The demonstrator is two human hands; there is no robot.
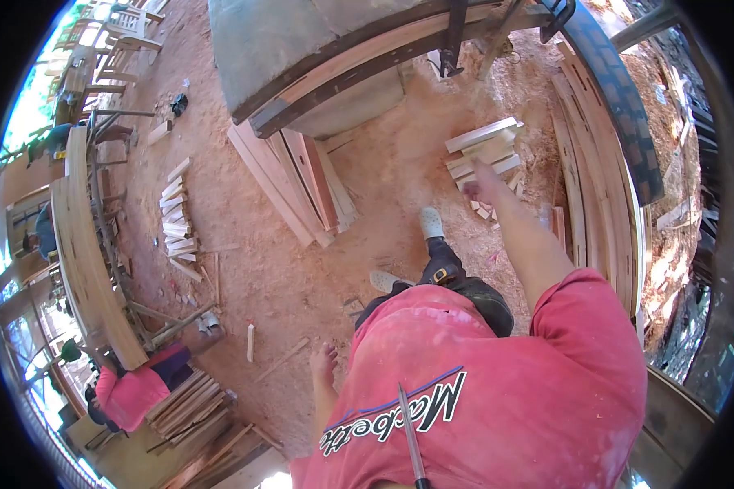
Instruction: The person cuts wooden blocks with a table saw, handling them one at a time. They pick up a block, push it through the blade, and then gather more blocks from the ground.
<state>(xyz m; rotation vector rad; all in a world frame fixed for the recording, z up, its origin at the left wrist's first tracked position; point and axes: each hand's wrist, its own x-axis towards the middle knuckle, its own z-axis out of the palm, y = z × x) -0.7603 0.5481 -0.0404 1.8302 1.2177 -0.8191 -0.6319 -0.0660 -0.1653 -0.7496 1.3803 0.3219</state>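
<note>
My right hand (483, 187) reaches forward at the near side of a small pile of short wooden pieces (484, 134). Its fingers are loosely bent and apart, and I see nothing held in them. Whether it touches the nearest piece cannot be made out. Low beside my body hangs my left hand (324, 360), empty, with its fingers apart. A loose wood stick (250, 343) lies on the ground to its left. Small wood offcuts (483, 210) are scattered just below my right hand.
Ahead stands a large machine table (302, 49), with boards (289, 183) leaning under its edge. Long planks (591, 187) line the right side. Short wood pieces (177, 218) lie in a row at left. A person in a pink shirt (130, 398) is near stacked slats (189, 407).
</note>
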